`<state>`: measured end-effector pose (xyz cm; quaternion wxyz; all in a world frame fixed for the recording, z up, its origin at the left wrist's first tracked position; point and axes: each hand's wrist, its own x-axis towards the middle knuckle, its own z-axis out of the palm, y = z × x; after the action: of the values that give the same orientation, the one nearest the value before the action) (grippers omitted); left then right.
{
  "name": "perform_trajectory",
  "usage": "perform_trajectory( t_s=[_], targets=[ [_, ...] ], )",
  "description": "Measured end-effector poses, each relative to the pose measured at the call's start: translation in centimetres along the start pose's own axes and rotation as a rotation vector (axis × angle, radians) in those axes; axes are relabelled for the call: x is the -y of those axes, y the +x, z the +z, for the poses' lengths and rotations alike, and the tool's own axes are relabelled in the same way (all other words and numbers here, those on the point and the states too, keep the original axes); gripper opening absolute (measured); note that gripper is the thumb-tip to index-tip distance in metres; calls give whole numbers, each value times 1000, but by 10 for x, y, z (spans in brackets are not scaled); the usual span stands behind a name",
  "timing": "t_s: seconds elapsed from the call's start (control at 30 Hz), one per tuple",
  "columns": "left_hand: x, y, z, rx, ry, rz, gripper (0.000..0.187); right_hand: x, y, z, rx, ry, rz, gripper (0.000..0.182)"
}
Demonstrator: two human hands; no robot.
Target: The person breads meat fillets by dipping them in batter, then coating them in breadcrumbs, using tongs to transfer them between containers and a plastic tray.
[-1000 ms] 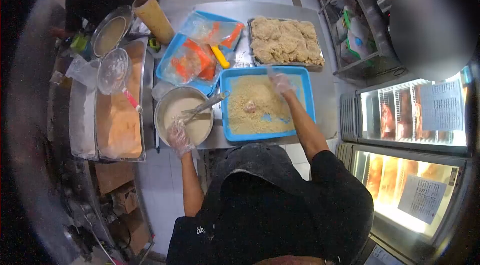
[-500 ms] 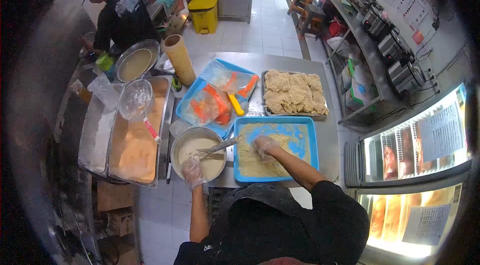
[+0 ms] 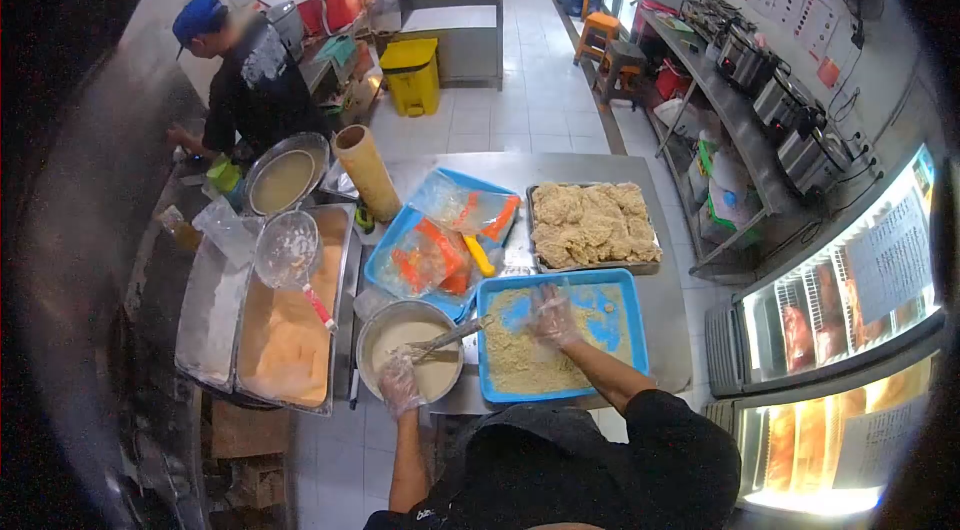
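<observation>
My left hand (image 3: 401, 386), in a clear plastic glove, reaches over the near rim of a metal bowl (image 3: 366, 337) of pale batter (image 3: 398, 332). Its fingers point down at the batter beside a whisk (image 3: 447, 338), and the fingertips are hidden. The whisk leans on the bowl's right rim, its handle reaching toward a blue tray (image 3: 640, 342). In that tray my gloved right hand (image 3: 552, 318) rests with fingers spread on a layer of pale crumbs (image 3: 520, 360). Patches of blue tray bottom show through around the fingers.
Behind the crumb tray stands a tray of breaded pieces (image 3: 590, 220). Another blue tray holds plastic bags (image 3: 430, 255) and a yellow-handled tool (image 3: 478, 255). At left are a pan of orange powder (image 3: 285, 340), a pan of white flour (image 3: 212, 330) and a strainer (image 3: 287, 248). A co-worker (image 3: 262, 80) stands beyond.
My right hand has gone from bunched in the crumbs to spread flat, further toward the tray's back. My left hand stays at the batter bowl. The camera view has tilted up slightly.
</observation>
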<state>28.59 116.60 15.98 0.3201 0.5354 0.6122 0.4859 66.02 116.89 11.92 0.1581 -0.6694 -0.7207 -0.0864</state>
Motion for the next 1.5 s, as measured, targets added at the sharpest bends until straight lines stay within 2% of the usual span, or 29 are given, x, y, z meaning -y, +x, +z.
perform_trajectory(
  t_s=[0.07, 0.1, 0.17, 0.2, 0.23, 0.3, 0.37, 0.4, 0.43, 0.47, 0.5, 0.57, 0.63, 0.7, 0.77, 0.8, 0.9, 1.03, 1.1, 1.13, 1.23, 1.3, 1.33, 1.43, 1.47, 1.5],
  targets=[
    [-2, 3, 2, -29, -65, 28, 17, 5, 3, 5, -25, 35, 12, 69],
    [-4, 6, 3, -29, 46, 52, 17, 14, 3, -2, -1, 48, 9, 71],
    [-8, 1, -3, 2, 289, 80, 16, 36, -9, -21, 119, 49, 20, 74],
    [-53, 1, -7, 11, 341, 93, 16, 39, 3, -33, 184, 23, 17, 76],
    [-46, 3, -5, -9, 286, 89, 16, 39, 8, -39, 254, -4, 16, 77],
    [-17, 0, -4, -40, 182, 73, 16, 29, -22, 9, -57, -800, -178, 80],
    [16, 6, 5, -79, 103, 104, 16, 21, -17, 16, -90, -781, -224, 81],
    [26, 4, 3, -86, 76, 115, 16, 34, -23, 0, 69, -354, -152, 82],
    [7, 9, 6, -70, 96, 104, 16, 37, -14, -16, 205, 64, -79, 82],
    [-11, 6, 5, -51, 121, 85, 15, 32, -9, -22, 280, 104, -63, 82],
    [-23, -1, -4, -31, 160, 56, 15, 31, -17, -30, 237, 135, -20, 83],
    [-3, 2, -3, -62, 338, 158, 16, 12, -19, -50, 121, 188, 46, 85],
    [4, 1, -4, -59, 406, 182, 17, -1, -50, -68, 99, 38, 11, 91],
    [-6, 2, -3, -24, 353, 149, 19, 0, -60, -87, 186, 56, 73, 98],
    [-25, 1, -6, 10, 254, 59, 16, 10, -72, -104, 408, 253, 229, 105],
    [-31, 0, -6, 28, 207, 11, 15, 5, -86, -86, 242, 227, 225, 96],
    [-30, 0, -7, 23, 484, 92, 21, -18, -100, -44, 89, 341, 194, 75],
    [-27, 0, -8, -17, 399, 121, 19, -47, -115, -8, 104, 398, 475, 50],
    [-17, 1, -3, -73, 334, 149, 18, -38, -117, -9, -180, 438, 436, 41],
    [-6, 0, 0, -55, 321, 96, 20, -31, -113, -21, -317, 458, 413, 37],
    [51, -1, -2, 40, 299, -76, 25, -10, -43, -92, 360, 803, 758, 35],
    [81, 5, 0, -22, 468, 170, 25, -30, -54, -32, 149, 367, 304, 46],
    [90, -6, 1, -45, 547, 283, 26, -29, -48, -23, 125, 250, 297, 49],
    [55, -4, 0, -83, 560, 369, 24, -12, -6, -8, 17, -77, 232, 60],
    [7, -4, -1, -35, -32, -89, 21, -4, -3, -10, 69, -69, 248, 60],
    [17, -1, -2, -60, 26, -46, 19, 3, 0, -17, 115, -66, 264, 61]
  ],
)
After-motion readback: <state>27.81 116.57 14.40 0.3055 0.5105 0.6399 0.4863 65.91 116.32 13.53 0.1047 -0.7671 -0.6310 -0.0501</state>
